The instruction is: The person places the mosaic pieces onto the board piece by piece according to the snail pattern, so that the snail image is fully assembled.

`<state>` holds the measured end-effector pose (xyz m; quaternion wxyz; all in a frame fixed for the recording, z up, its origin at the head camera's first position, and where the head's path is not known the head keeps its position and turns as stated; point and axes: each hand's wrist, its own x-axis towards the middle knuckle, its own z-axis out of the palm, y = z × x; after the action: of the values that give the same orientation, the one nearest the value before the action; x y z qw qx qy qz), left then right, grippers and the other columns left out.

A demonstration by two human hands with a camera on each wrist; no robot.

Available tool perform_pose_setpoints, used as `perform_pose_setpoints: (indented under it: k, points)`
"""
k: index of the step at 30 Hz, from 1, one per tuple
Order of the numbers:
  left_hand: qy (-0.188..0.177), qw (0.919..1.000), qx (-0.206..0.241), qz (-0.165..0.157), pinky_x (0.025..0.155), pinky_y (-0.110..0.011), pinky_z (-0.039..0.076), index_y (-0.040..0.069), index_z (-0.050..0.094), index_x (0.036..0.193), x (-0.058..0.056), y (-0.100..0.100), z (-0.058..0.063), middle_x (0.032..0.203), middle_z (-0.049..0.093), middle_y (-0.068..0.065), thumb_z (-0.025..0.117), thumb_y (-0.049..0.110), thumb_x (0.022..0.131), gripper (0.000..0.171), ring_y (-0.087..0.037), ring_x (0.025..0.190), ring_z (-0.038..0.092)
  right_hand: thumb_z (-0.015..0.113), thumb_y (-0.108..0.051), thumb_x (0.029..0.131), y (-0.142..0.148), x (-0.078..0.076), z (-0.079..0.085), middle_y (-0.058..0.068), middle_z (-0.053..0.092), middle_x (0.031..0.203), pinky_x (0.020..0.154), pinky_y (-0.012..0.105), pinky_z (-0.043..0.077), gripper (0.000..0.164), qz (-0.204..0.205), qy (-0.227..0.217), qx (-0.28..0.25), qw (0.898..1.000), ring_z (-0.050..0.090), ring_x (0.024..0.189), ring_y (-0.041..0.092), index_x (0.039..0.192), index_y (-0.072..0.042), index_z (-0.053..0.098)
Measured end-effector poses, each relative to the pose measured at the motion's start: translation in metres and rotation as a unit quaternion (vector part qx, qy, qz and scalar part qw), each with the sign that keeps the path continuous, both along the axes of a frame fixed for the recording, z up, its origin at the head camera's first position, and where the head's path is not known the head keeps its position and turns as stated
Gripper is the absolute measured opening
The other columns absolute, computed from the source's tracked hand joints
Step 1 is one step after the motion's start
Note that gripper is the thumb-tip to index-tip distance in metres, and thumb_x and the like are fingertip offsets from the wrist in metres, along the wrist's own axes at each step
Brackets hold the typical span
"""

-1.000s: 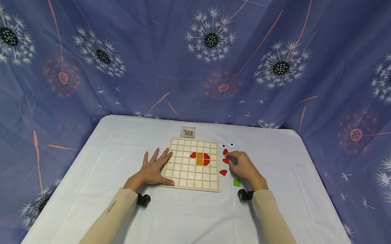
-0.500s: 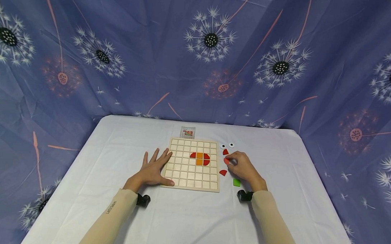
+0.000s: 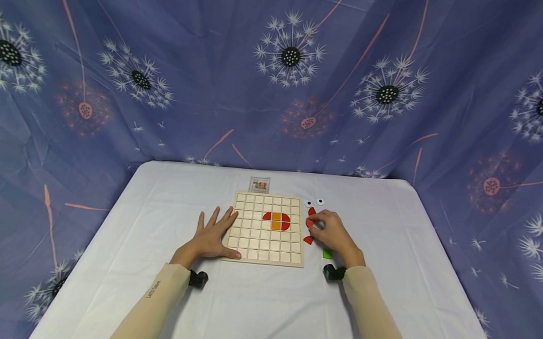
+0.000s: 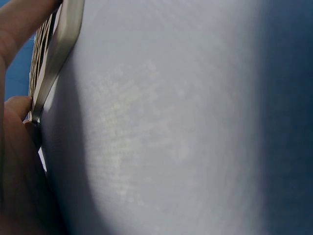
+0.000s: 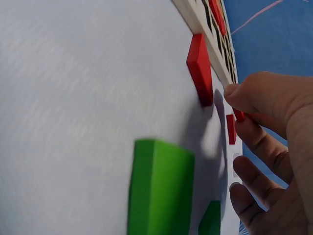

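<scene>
A wooden grid board (image 3: pixel 246 238) lies mid-table, with red quarter-round tiles (image 3: pixel 285 222) and orange square tiles (image 3: pixel 276 221) set in its cells. My left hand (image 3: pixel 208 237) rests against the board's left edge, fingers spread; in the left wrist view, fingers touch the board's side (image 4: pixel 58 54). Just right of the board, my right hand (image 3: pixel 334 234) pinches a red quarter-round tile (image 5: pixel 238 115) between thumb and fingers. Loose red tiles lie on either side of it, one farther away (image 3: pixel 312 211) and one nearer (image 3: pixel 308 240). The right hand partly hides this row.
Two white eye discs (image 3: pixel 320 202) lie beyond the red tiles. A green square tile (image 3: pixel 327 254) sits below my right hand; the right wrist view shows another green piece (image 5: pixel 210 220). A small gridded picture card (image 3: pixel 259 184) lies behind the board on the white-covered table (image 3: pixel 257 308).
My right hand has gone from the farther red tile to the middle one, pinched it, and shifted slightly left toward the board. The left hand has stayed in place.
</scene>
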<state>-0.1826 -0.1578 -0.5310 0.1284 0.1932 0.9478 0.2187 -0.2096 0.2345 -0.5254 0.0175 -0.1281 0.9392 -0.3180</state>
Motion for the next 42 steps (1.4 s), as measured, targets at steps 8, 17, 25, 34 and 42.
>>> perform_pose_setpoints:
  k: [8, 17, 25, 34, 42]
  points:
    - [0.003, 1.0, 0.004, 0.001, 0.118, -0.074, -0.013, 0.017, 0.02, 0.166, 0.0, -0.001, 0.0, 0.175, 0.01, -0.009, 0.083, 0.07, 0.068, 0.128, -0.046, 0.159, -0.001, 0.076, -0.018, 0.09, -0.011, -0.002, 0.0, 0.013, 0.069, 0.121, 0.109, 0.055, 0.046, 0.034, 0.002, -0.014, -0.007, 1.0, 0.056, 0.12, 0.035, 0.121, -0.004, 0.075]
    - [0.004, 1.0, 0.006, 0.001, 0.118, -0.074, -0.013, 0.017, 0.02, 0.166, 0.0, 0.0, -0.001, 0.175, 0.01, -0.008, 0.082, 0.072, 0.068, 0.129, -0.046, 0.159, -0.001, 0.076, -0.021, 0.091, -0.025, -0.003, 0.003, 0.011, 0.068, 0.122, 0.11, 0.054, 0.045, 0.034, 0.007, -0.017, -0.007, 1.0, 0.053, 0.126, 0.035, 0.122, -0.008, 0.075]
    - [0.001, 1.0, 0.008, 0.001, 0.118, -0.073, -0.014, 0.018, 0.019, 0.167, -0.001, 0.0, -0.001, 0.175, 0.008, -0.007, 0.083, 0.071, 0.068, 0.129, -0.045, 0.159, -0.002, 0.076, -0.018, 0.09, -0.039, -0.006, 0.006, 0.01, 0.07, 0.119, 0.113, 0.053, 0.043, 0.031, 0.025, -0.005, -0.024, 0.999, 0.055, 0.126, 0.034, 0.119, -0.007, 0.076]
    - [-0.003, 1.0, 0.007, 0.004, 0.119, -0.073, -0.015, 0.018, 0.02, 0.167, -0.001, 0.001, 0.0, 0.175, 0.008, -0.007, 0.083, 0.07, 0.069, 0.127, -0.045, 0.159, -0.003, 0.074, -0.015, 0.088, -0.054, -0.012, 0.004, 0.008, 0.071, 0.114, 0.11, 0.05, 0.044, 0.032, 0.041, 0.004, -0.029, 0.999, 0.056, 0.12, 0.031, 0.119, -0.008, 0.077]
    - [-0.004, 0.9999, 0.009, 0.003, 0.118, -0.073, -0.014, 0.017, 0.021, 0.166, 0.001, 0.001, 0.002, 0.175, 0.01, -0.007, 0.084, 0.069, 0.068, 0.128, -0.045, 0.159, -0.002, 0.077, -0.016, 0.089, -0.072, -0.011, 0.006, 0.006, 0.07, 0.118, 0.104, 0.046, 0.049, 0.028, 0.05, 0.002, -0.036, 0.998, 0.057, 0.114, 0.026, 0.115, -0.009, 0.076]
